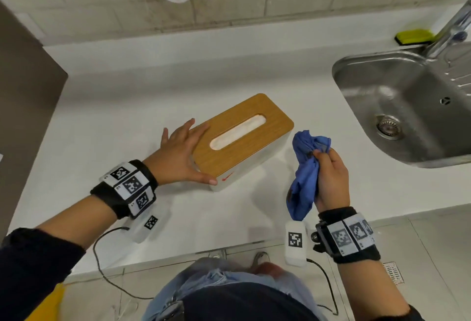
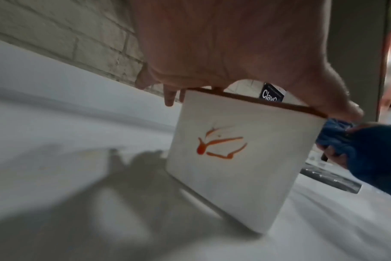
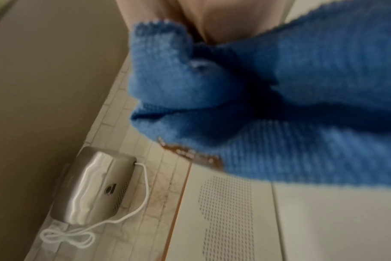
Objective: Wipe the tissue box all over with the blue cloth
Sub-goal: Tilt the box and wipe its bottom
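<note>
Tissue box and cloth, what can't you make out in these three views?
- tissue box: far sides face away in the head view; underside rests on the counter.
- blue cloth: blurred and cut off at the right wrist view's edge.
- right hand: fingertips hidden in cloth.
- left hand: fingers mostly hidden behind the box.

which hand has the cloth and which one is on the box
The right hand grips the bunched blue cloth, held clear of the tissue box. The left hand rests open on the box's wooden lid.

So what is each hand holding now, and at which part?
The right hand grips the bunched blue cloth around its middle. The left hand rests with straight fingers on the near-left corner of the tissue box, steadying it.
</note>
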The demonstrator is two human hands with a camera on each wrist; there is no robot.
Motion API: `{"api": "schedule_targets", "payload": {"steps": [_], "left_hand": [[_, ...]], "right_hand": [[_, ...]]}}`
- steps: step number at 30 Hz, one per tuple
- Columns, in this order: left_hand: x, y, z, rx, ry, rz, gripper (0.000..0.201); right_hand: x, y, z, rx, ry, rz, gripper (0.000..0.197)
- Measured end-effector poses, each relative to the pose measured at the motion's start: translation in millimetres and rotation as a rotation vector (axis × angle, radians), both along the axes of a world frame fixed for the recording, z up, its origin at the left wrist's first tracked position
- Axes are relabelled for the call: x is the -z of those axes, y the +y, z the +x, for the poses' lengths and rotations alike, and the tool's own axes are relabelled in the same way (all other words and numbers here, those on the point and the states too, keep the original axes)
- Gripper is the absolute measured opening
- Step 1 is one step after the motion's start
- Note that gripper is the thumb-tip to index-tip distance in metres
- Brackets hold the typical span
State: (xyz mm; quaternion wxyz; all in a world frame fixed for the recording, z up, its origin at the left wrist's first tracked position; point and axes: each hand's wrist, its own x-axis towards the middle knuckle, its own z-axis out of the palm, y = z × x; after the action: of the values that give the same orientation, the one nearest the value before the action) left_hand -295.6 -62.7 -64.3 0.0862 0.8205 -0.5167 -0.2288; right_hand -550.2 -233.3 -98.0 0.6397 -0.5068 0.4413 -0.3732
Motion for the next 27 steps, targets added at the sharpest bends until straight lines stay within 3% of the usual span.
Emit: {"api": "schedule_targets", "payload": {"steps": [5, 8, 9, 12, 14, 17, 22, 27], "left_hand": [[11.3, -6.5, -16.1, -0.046, -0.061, -0.130, 0.133], [7.0, -9.6, -14.6, -0.068, -0.051, -0.141, 0.131], [4.8, -10.9, -9.6, -0.095, 0.025, -0.134, 0.132], [5.8, -8.5, 14.0, -0.259, 0.523, -0.147, 0.133], [10.5, -1.4, 26.5, -0.353, 0.741, -0.124, 0.132], [17.3, 3.2, 34.8, -0.393, 0.839, -0.116, 0.133], [22.7, 4.6, 35.8, -0.520, 0.972, -0.219, 0.105], [40.2, 14.7, 40.1, -0.578, 1.033, -0.260, 0.108]], "right_hand": [[5.9, 23.1, 6.7, 0.010, -0.044, 0.014, 0.020], [-1.7, 42.2, 22.3, -0.012, -0.013, -0.125, 0.019], [-4.7, 49.5, 30.4, -0.040, -0.017, -0.197, 0.016], [-13.1, 65.6, 59.1, -0.138, -0.041, -0.518, 0.027], [-11.0, 70.4, 78.6, -0.229, -0.028, -0.709, 0.033], [-4.5, 73.7, 103.1, -0.228, 0.076, -0.788, 0.038], [-8.4, 86.0, 126.3, -0.223, 0.162, -0.858, 0.038], [-19.9, 86.0, 130.3, -0.448, 0.140, -0.976, 0.035]]}}
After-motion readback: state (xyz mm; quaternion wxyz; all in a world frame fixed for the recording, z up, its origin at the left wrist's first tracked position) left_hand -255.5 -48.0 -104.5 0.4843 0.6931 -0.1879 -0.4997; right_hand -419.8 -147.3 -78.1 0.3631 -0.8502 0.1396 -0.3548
